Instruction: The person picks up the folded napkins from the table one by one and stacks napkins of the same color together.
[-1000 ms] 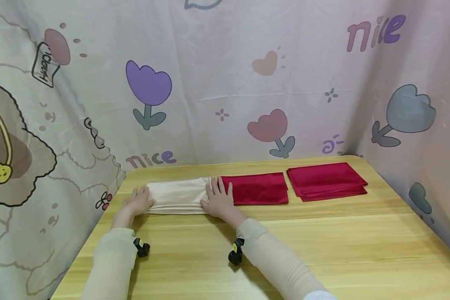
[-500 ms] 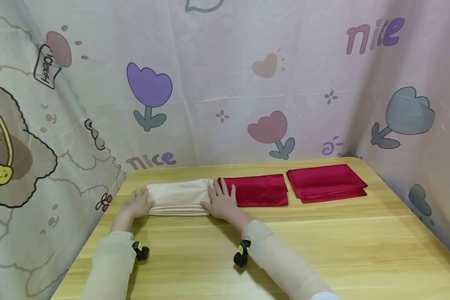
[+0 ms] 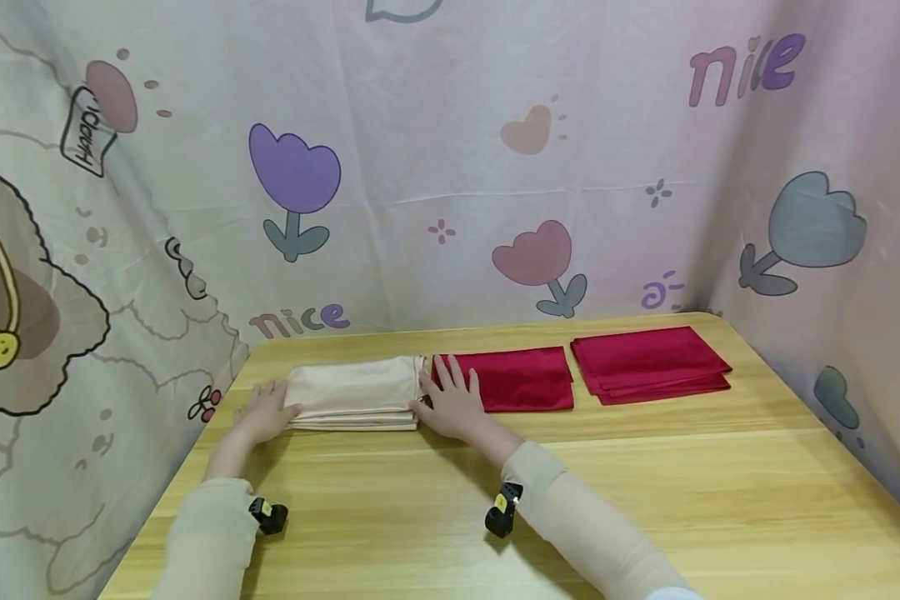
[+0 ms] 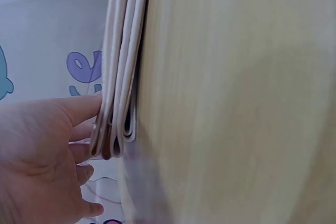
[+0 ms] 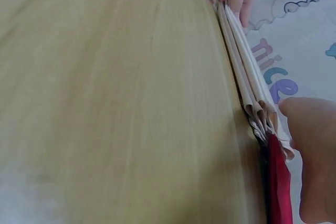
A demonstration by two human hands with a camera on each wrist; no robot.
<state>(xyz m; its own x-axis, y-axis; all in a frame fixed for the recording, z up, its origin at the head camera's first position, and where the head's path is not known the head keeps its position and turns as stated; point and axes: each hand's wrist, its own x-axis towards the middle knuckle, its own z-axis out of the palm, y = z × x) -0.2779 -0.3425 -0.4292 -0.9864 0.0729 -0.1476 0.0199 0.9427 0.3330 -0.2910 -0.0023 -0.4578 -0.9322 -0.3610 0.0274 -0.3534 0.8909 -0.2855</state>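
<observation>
A cream folded cloth (image 3: pixel 352 387) lies flat on the wooden table, its layered folds stacked along the near edge. At its left end is my left hand (image 3: pixel 264 412), thumb and fingertips right at the edge. In the left wrist view the fingers (image 4: pixel 80 153) reach loosely past the ends of the cloth's folds (image 4: pixel 122 77). My right hand (image 3: pixel 453 407) has its fingers spread over the left end of a dark red folded cloth (image 3: pixel 528 381), its thumb at the cream cloth's right end. The right wrist view has the red cloth (image 5: pixel 280 187) right beside the cream folds (image 5: pixel 244 66).
Another dark red folded cloth (image 3: pixel 652 354) lies at the back right, slightly skewed. The wooden table (image 3: pixel 390 508) extends toward the person. A printed curtain (image 3: pixel 420 108) hangs behind it and along both sides. Small black cameras sit on both sleeved wrists.
My right hand has slid a little to the right, further over the red cloth. The left hand has drawn slightly left, to the cream cloth's edge. The cloths have hardly moved.
</observation>
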